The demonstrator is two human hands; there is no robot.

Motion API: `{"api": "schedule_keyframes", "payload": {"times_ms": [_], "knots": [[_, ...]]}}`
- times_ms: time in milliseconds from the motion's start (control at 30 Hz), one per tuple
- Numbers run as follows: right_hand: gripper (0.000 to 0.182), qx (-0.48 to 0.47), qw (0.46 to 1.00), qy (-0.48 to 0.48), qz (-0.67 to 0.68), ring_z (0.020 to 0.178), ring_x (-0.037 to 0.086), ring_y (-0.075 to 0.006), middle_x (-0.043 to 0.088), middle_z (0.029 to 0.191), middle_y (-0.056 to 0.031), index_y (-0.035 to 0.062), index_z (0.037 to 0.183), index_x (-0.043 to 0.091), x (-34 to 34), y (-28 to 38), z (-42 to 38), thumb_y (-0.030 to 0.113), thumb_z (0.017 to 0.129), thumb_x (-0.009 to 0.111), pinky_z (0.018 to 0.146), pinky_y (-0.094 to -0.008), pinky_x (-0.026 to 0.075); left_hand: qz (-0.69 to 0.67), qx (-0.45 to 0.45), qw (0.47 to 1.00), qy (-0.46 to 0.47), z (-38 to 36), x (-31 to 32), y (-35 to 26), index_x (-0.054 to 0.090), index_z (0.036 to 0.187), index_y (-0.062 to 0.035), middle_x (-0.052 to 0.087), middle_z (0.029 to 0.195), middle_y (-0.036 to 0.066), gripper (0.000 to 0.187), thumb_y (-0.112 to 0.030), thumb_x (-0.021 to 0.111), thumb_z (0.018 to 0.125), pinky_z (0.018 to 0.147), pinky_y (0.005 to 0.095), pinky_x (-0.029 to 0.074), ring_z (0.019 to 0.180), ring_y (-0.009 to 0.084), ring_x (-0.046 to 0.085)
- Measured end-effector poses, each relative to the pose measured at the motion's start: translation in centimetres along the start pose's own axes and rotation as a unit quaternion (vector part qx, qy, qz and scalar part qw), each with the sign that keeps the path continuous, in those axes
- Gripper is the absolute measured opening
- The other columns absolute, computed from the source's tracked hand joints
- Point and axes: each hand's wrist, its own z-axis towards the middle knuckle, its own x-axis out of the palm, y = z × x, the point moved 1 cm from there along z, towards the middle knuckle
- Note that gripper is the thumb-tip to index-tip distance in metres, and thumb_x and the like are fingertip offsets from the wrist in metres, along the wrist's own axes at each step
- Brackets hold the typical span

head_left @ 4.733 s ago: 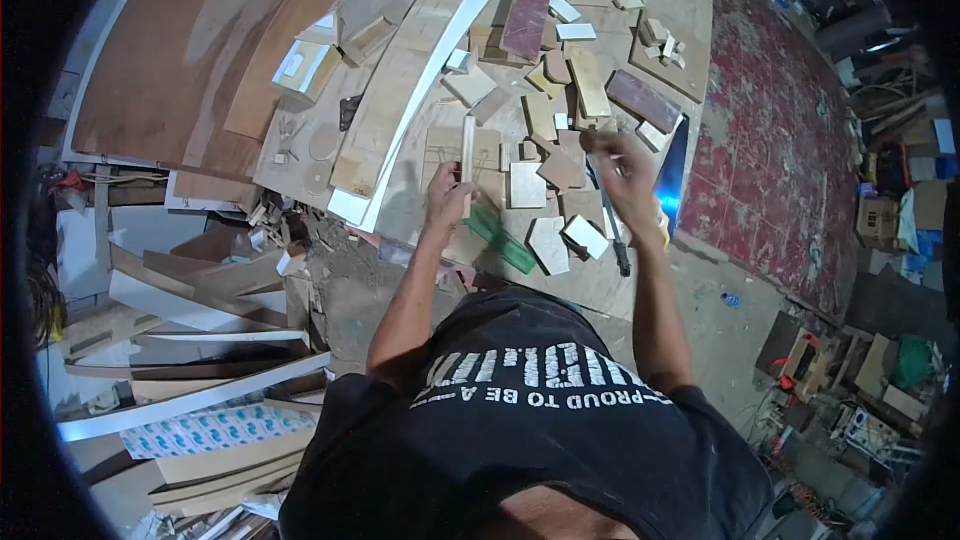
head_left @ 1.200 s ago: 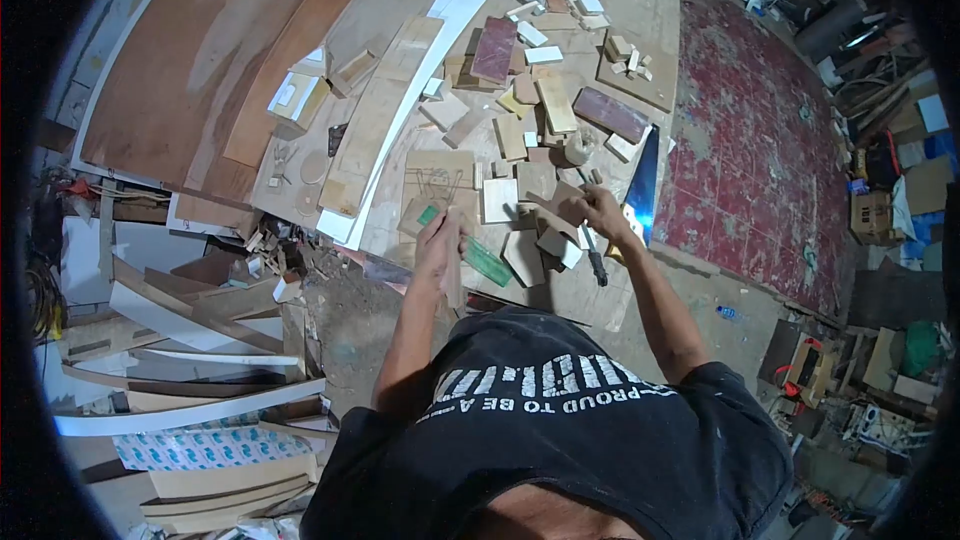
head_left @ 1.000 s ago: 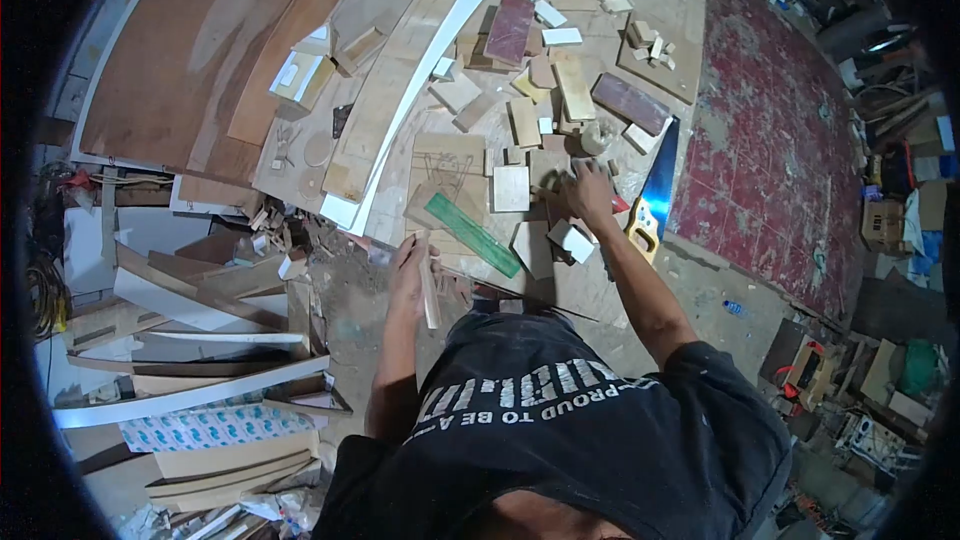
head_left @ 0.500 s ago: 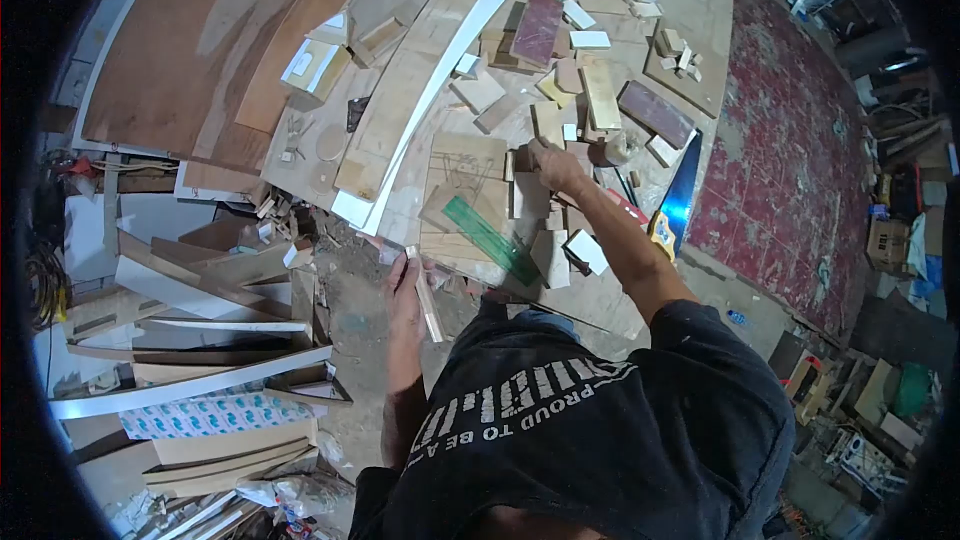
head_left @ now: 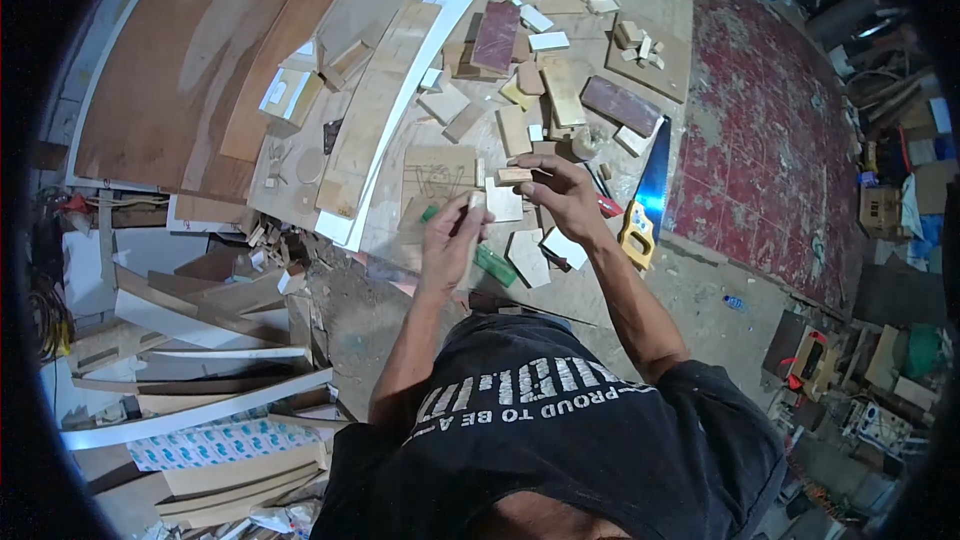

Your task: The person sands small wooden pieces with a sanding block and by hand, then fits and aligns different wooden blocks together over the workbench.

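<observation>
My left hand (head_left: 453,240) is closed in a pinch over the green ruler, gripping a wooden strip (head_left: 477,199) of which only a pale end shows. Facing it, my right hand (head_left: 568,198) holds a small wooden block (head_left: 514,176) between thumb and fingers. The two pieces are close but apart. Beneath the hands lie a board with a pencil sketch (head_left: 438,172), the partly covered green ruler (head_left: 496,266) and a white square piece (head_left: 503,202). A pale angular offcut (head_left: 528,258) rests nearer my body.
A handsaw (head_left: 653,190) with a yellow handle lies on the table's right edge. Several wood blocks, including a dark red block (head_left: 495,37), cover the far part. Long white curved strips (head_left: 408,105) run along the left. Curved panels (head_left: 200,418) are stacked at lower left.
My left hand has come up from beside the table with the strip, over the ruler. My right hand has drawn back from the blocks and now holds a small wooden block.
</observation>
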Motion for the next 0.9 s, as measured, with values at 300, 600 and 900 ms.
{"api": "schedule_keyframes", "payload": {"times_ms": [300,600,900], "knots": [[0.030,-0.171,0.985,-0.018,0.024,0.114,0.057,-0.0192,0.058,0.126,-0.0133,-0.0010,0.115,0.061,-2.2,4.8,-3.8,-0.004,0.085,0.068,0.098,-0.0342,0.048,0.041,0.134,0.987,0.076,-0.1,7.5,-4.0,0.064,0.118,0.0010,0.064,0.080,0.000,0.029,-0.016,0.061,0.096,0.062,0.0205,0.045,0.068,0.0045,0.055],[0.030,-0.143,0.988,-0.053,-0.020,0.109,0.060,-0.0187,0.062,0.119,-0.0105,0.0010,0.111,0.062,-3.7,5.8,-6.0,-0.006,0.083,0.069,0.098,-0.0345,0.047,0.078,0.131,0.984,0.094,-0.5,8.8,-2.7,0.061,0.121,0.0028,0.065,0.084,0.002,0.032,-0.016,0.061,0.095,0.062,0.0209,0.046,0.070,0.0052,0.056],[0.033,0.066,0.943,-0.166,-0.281,0.090,0.059,-0.0183,0.062,0.093,-0.0091,0.0030,0.108,0.058,-12.8,-7.0,-8.9,0.015,0.081,0.072,0.078,-0.0330,0.048,0.231,0.078,0.969,-0.036,0.4,-4.4,5.3,0.058,0.119,0.0050,0.066,0.091,0.006,0.028,-0.009,0.057,0.095,0.078,0.0229,0.048,0.085,0.0092,0.059]]}}
